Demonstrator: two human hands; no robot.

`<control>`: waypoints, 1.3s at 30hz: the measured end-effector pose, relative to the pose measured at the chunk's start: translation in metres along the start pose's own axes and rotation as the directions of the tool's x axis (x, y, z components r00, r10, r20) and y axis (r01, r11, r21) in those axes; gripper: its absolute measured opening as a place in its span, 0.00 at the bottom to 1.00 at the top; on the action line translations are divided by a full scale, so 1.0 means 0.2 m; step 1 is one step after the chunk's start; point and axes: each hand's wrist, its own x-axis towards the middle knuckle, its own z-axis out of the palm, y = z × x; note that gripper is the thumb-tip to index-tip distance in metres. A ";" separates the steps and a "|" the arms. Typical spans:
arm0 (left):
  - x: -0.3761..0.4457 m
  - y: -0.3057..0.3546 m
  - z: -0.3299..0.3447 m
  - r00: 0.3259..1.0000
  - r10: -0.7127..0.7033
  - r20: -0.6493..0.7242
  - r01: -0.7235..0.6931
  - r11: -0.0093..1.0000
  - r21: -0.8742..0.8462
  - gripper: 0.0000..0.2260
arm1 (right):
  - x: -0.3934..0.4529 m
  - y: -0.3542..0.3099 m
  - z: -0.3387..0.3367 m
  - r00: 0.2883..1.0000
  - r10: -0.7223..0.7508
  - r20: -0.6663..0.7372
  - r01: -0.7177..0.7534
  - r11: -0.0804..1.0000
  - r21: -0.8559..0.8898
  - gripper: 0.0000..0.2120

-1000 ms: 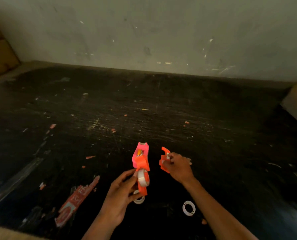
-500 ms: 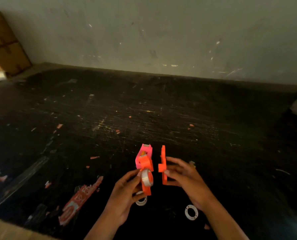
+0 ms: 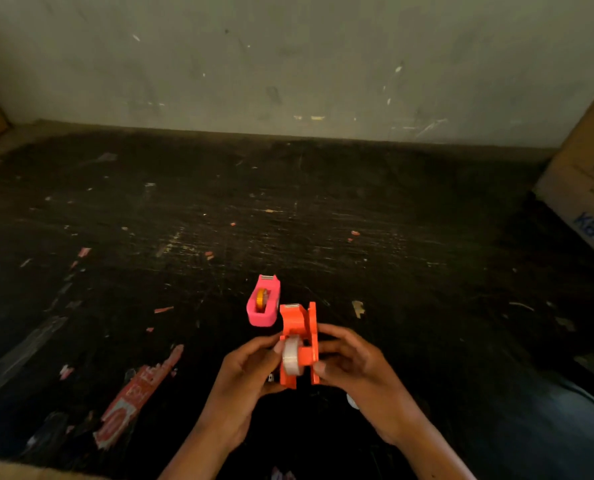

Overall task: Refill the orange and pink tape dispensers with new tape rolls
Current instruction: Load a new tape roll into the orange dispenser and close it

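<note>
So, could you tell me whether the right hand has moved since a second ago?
Yes. The right hand has moved left, bringing its orange side piece against the orange dispenser, judged against the pink dispenser.

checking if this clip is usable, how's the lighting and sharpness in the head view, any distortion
Head view: dim, warm light, the black scuffed floor nearly swallows detail; the orange plastic tape dispenser and pink plastic tape dispenser glow oversaturated; the left hand and right hand are soft; wide-angle bowing tilts the cardboard box at the edge.

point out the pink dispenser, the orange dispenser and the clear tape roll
pink dispenser (image 3: 263,317), head view, near end of its body
orange dispenser (image 3: 289,320), head view, left half's upper side
clear tape roll (image 3: 291,355), head view, outer face
</note>
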 end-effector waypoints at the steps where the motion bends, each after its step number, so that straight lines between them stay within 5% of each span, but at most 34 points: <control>1: -0.01 0.00 0.01 1.000 0.012 -0.001 -0.012 1.000 0.010 0.10 | -0.01 0.00 0.00 1.000 -0.010 -0.003 0.010 1.000 -0.004 0.21; 32: -0.03 0.07 0.08 0.959 0.279 0.042 -0.282 0.943 0.177 0.10 | -0.03 -0.07 0.02 0.991 -0.135 0.000 0.134 0.986 -0.104 0.14; 36: 0.01 0.09 0.12 0.966 0.253 -0.049 -0.243 0.958 0.152 0.10 | -0.02 -0.09 0.02 0.992 -0.123 -0.028 0.125 0.989 0.080 0.17; 39: 0.03 0.10 0.15 0.994 0.065 0.092 -0.054 0.991 -0.121 0.17 | -0.01 -0.11 0.02 0.985 -0.167 -0.043 0.169 0.985 0.028 0.17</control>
